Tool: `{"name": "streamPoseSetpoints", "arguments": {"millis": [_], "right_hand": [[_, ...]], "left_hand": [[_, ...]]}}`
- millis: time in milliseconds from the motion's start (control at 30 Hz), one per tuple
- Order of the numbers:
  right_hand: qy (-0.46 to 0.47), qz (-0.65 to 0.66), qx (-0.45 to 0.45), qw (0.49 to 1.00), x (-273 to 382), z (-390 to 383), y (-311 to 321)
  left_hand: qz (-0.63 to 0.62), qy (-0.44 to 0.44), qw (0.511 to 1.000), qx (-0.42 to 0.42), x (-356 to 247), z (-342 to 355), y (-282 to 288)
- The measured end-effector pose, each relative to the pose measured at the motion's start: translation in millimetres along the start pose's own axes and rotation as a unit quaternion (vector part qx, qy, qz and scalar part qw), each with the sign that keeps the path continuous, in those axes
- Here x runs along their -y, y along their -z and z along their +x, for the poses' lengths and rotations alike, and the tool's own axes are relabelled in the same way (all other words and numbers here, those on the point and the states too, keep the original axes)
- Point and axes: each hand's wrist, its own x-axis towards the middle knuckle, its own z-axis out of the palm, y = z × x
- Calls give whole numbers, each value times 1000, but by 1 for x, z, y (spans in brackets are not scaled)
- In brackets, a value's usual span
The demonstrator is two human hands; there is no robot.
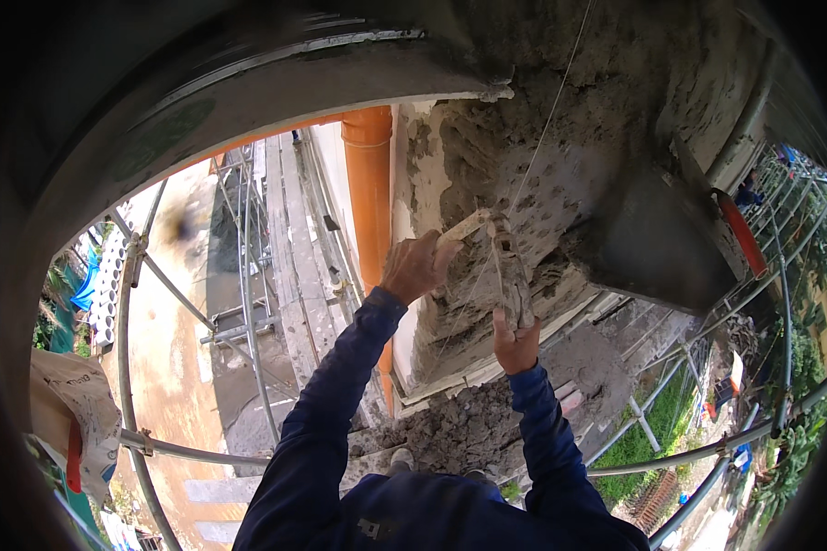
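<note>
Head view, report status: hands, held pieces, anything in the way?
Left hand closed on pale stick. Right hand closed on grimy bar; their far ends appear to meet. Thin string passes close by; contact unclear.

The pipe (368, 193) is showing plain orange. Right of it, the wall (524, 138) is wearing blotchy grey-brown, streaked darker, while the edge strip (402, 216) beside it is looking whitish. Also right of the pipe, your short stick (467, 225) is showing pale tan, and your long stick (513, 285) is mixing tan with grey smears. You are wearing navy-blue sleeves (560, 441). Farther right of the pipe, the panel (657, 243) is appearing dark grey, the bar (740, 230) red. Left of the pipe, planks (294, 266) are showing streaky grey, the ground (161, 303) patchy sandy tan, the tarp (84, 286) bright blue.
</note>
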Motion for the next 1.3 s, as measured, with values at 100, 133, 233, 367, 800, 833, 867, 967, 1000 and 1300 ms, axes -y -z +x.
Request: {"name": "streamPoseSetpoints", "arguments": {"millis": [100, 133, 233, 367, 800, 833, 867, 967, 1000, 1300], "right_hand": [[141, 301, 24, 943, 9, -3, 7], [158, 283, 33, 945, 7, 6, 5], [46, 143, 53, 987, -58, 12, -7], [-84, -40, 41, 995, -13, 2, -1], [-49, -1, 48, 998, 3, 36, -3], [-29, -16, 42, 999, 7, 25, -4], [31, 44, 14, 998, 3, 13, -8], [219, 186, -48, 957, -15, 15, -15], [280, 233, -56, 930, -23, 19, -26], [62, 263, -58, 961, 33, 23, -13]], "left_hand": [[20, 11, 1000, 14, 1, 1, 4], [23, 13, 999, 21, 1, 2, 5], [-11, 10, 1000, 18, -5, 3, -2], [-41, 17, 999, -27, 4, 12, -11], [-86, 68, 993, -31, -9, 16, -11], [-81, 91, 992, -18, -8, 9, -10], [-76, 93, 993, -16, -3, 2, -11], [-63, 82, 994, -19, 3, -2, -17], [-47, 80, 995, -25, 9, -4, -15], [-55, 99, 993, -31, -9, -1, -19]]}}
